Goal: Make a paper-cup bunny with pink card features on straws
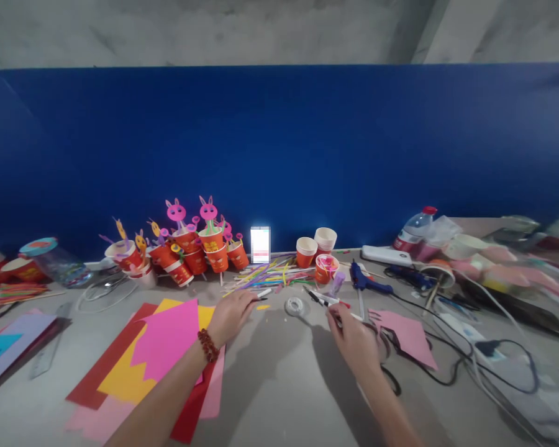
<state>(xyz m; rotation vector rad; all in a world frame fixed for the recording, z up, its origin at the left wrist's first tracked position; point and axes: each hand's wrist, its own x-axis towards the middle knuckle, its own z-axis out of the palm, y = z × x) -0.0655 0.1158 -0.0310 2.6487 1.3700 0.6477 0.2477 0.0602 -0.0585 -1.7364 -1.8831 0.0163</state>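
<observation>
My left hand [233, 315], with a beaded bracelet [208, 345] at its wrist, is closed in a pinch beside the coloured paper. A thin dark tip shows at its fingertips, too small to name. Just beyond lies a white marker [264, 292]. My right hand [355, 340] has its fingers curled together; what they hold, if anything, is hidden. Several pens [325, 299] lie just past its fingertips. Between the hands sits a roll of tape [294, 306]. Sheets of pink paper [170, 338], yellow and red are stacked under my left forearm.
Decorated red paper cups [214, 248] stand at the back left, with pipe cleaners [270, 273] beside a lit phone [260, 245]. Plain cups [306, 251] stand further right. A blue glue gun [368, 280], cut pink paper [407, 335], cables and a bottle [414, 233] crowd the right.
</observation>
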